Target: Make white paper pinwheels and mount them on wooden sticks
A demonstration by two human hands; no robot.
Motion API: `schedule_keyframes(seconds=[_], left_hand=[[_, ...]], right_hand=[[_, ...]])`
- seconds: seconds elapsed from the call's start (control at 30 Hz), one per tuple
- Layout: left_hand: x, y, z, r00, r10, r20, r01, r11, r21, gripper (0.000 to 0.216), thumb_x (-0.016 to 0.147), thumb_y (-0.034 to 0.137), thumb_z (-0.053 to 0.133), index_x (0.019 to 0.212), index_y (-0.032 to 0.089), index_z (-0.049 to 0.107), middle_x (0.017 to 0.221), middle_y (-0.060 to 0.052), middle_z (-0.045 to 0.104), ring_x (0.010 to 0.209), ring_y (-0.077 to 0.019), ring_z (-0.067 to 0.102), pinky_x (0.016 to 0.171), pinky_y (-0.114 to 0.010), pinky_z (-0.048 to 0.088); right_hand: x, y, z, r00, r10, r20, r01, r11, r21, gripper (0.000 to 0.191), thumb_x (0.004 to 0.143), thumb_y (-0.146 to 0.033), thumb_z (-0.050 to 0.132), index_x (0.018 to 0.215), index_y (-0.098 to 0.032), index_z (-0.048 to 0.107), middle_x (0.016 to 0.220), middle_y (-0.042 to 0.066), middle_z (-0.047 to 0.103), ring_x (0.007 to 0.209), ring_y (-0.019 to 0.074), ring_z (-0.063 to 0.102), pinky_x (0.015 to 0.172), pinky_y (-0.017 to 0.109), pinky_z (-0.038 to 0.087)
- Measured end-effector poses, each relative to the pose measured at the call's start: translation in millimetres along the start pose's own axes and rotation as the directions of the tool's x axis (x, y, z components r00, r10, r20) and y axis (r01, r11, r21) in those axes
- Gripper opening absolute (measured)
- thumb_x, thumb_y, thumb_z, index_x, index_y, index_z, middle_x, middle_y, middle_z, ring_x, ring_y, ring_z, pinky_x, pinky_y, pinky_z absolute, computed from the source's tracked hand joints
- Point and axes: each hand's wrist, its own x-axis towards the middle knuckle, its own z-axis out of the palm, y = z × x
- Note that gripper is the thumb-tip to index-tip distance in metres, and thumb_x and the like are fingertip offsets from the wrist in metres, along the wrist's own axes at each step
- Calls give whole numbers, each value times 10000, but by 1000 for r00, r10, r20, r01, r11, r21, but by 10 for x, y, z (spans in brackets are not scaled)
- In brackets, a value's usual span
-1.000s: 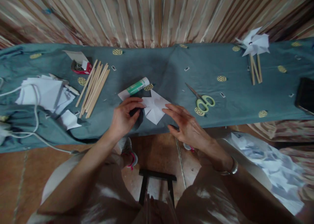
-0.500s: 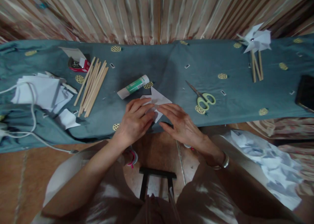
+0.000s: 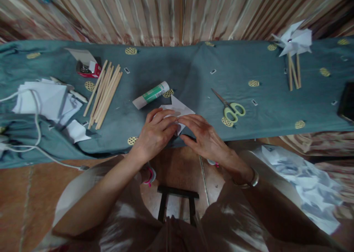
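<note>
A white paper pinwheel (image 3: pixel 181 105), partly folded, lies near the table's front edge with one pointed corner facing away from me. My left hand (image 3: pixel 155 135) covers its left side, fingers bent and closed on the paper. From the right, my right hand (image 3: pixel 204 137) holds its fingertips together on the paper's middle, touching the left fingertips; its thumb is apart below. The fingers hide the centre of the paper. Just beyond my left hand lies a green and white glue stick (image 3: pixel 151 95). Scissors with light green handles (image 3: pixel 229 106) rest to the right, blades slightly parted.
Several wooden sticks (image 3: pixel 105 97) lie at left beside a red box (image 3: pixel 90 68) of small metal pieces. Farther left are stacked white papers (image 3: pixel 41 99) and a white cable (image 3: pixel 37 123). A pinwheel on sticks (image 3: pixel 295 40) stands out at far right. A bag of white paper pieces (image 3: pixel 301 182) is lower right.
My left hand has shifted slightly right, its fingers now covering more of the paper and meeting the right fingertips. The paper's near corner shows less. The view has shifted slightly.
</note>
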Motion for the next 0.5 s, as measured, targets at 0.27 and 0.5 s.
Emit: schedule_keyframes(seconds=[0.27,0.5], left_hand=[[30,-17,19,999,-42,-5,42,997,-67,119,933,220,579,928,204,697,1002,-42,734,1099,-215,607,949,-424,463],[32,11,-45,999,-23,40,25,999,-49,138,946,223,561,928,192,693,986,-37,734,1109,-215,608,954,-408,459]], right_hand=[[24,4,64,994,30,-101,-29,1000,9,177,877,-193,604,1052,-199,634,1264,126,647,1233,268,557,1056,494,464],[18,42,53,990,57,-130,-51,997,50,224,848,-182,613,1070,-214,623,1258,114,644,1243,263,555,1055,509,464]])
